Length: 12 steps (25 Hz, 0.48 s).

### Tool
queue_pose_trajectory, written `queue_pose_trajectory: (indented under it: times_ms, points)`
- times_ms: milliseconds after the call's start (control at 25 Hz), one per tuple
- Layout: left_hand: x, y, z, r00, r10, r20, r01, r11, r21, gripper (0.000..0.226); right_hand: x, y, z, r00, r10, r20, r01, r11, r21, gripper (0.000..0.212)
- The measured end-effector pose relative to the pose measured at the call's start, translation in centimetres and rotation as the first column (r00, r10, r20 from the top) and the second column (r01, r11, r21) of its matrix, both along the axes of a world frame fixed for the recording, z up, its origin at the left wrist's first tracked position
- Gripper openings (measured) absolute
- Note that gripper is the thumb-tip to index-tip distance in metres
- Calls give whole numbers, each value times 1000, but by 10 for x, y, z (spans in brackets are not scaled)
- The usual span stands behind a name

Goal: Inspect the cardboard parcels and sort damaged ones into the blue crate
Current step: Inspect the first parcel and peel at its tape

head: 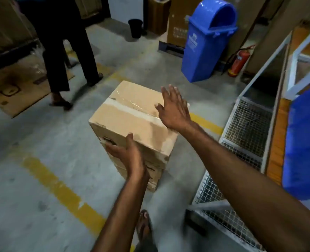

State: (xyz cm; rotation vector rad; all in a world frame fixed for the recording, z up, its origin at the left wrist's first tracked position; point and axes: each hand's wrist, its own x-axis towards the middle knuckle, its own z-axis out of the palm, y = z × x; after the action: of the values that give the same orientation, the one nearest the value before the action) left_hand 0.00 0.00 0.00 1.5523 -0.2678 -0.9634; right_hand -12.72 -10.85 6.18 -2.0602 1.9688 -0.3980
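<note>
A stack of brown cardboard parcels (130,117) stands on the concrete floor in the middle of the view; the top one is sealed with clear tape across its lid. My left hand (127,155) is spread flat against the near side face of the top parcel. My right hand (174,108) hovers with fingers apart over the right far edge of the lid; whether it touches is unclear. A blue container (303,142) shows at the right edge, partly cut off.
A blue swing-lid bin (207,40) stands at the back, a red fire extinguisher (238,61) beside it. A white wire-mesh cage (245,135) lines the right. Another person's legs (67,51) stand at left by flattened cardboard (14,91). Yellow floor lines (63,193) cross the floor.
</note>
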Motion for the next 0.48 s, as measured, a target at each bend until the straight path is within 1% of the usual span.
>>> queue_pose_trajectory:
  times_ms: [80,120,200,280,320,360,440,480]
  points:
    - [4,-21,-8,999,24,-46,-22,999,50,110,7,-21,-8,999,-31,-23,33,998,53,68]
    - [5,-28,-12,998,0,-64,4,998,58,107,7,-30,-15,997,-57,-48,60,995,83,68]
    - [1,-36,-15,994,-54,-94,56,998,19,98,9,-43,-25,993,-73,-92,84,989,121,67]
    - [2,-31,-11,989,-76,-127,76,997,-11,93,9,-45,-23,985,-130,-113,143,983,113,67]
    - [6,-24,-8,991,-85,-103,83,996,-28,90,6,-40,-17,981,-180,-76,187,976,108,66]
    - [13,-17,-3,993,-90,-71,86,995,-56,82,1,-30,-11,975,-221,-34,223,970,96,63]
    - [28,1,9,998,-59,26,61,991,-116,49,-15,7,5,960,-270,81,267,963,44,52]
    - [34,14,18,998,-39,52,46,989,-138,36,-23,31,12,945,-280,169,281,959,18,47]
